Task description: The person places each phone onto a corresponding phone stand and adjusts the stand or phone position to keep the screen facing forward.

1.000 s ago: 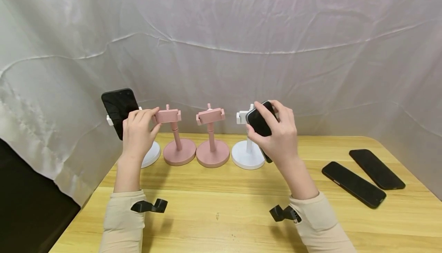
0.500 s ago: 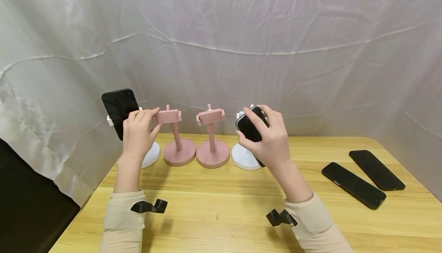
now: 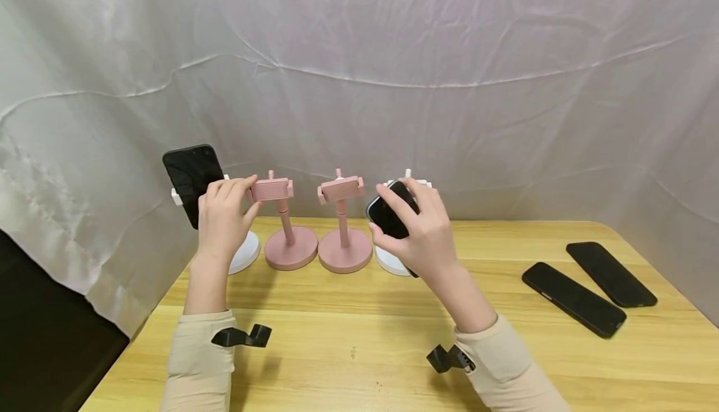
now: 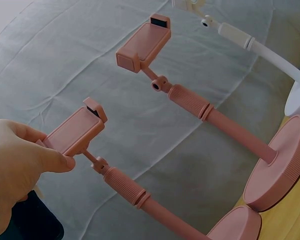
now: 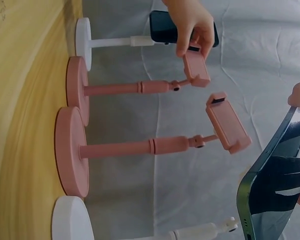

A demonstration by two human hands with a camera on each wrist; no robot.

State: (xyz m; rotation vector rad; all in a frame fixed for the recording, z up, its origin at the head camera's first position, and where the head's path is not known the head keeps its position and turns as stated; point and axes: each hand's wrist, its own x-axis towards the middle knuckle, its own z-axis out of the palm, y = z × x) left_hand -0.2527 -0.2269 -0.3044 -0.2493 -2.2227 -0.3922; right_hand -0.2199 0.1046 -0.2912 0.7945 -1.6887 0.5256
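My left hand point(image 3: 222, 215) pinches the left end of the clamp on the left pink phone stand point(image 3: 271, 189); in the left wrist view, thumb and fingers point(image 4: 60, 162) lie on either side of that end. My right hand point(image 3: 420, 228) grips a dark smartphone point(image 3: 390, 215) by its edges, tilted, in front of the right white phone stand point(image 3: 389, 262), hiding much of it. In the right wrist view the phone point(image 5: 272, 185) is apart from the pink clamps. Beside the left pink stand is a second pink stand point(image 3: 342, 190), its clamp holding nothing.
At far left a white stand point(image 3: 244, 255) bears a black phone point(image 3: 191, 171), partly behind my left hand. Two black phones point(image 3: 574, 299) lie on the wooden table point(image 3: 337, 349) at right. A pale cloth point(image 3: 359, 87) hangs behind the stands.
My right hand has carried the smartphone leftward and slightly down, across the front of the right white stand. The left hand has kept its pinch on the pink clamp.
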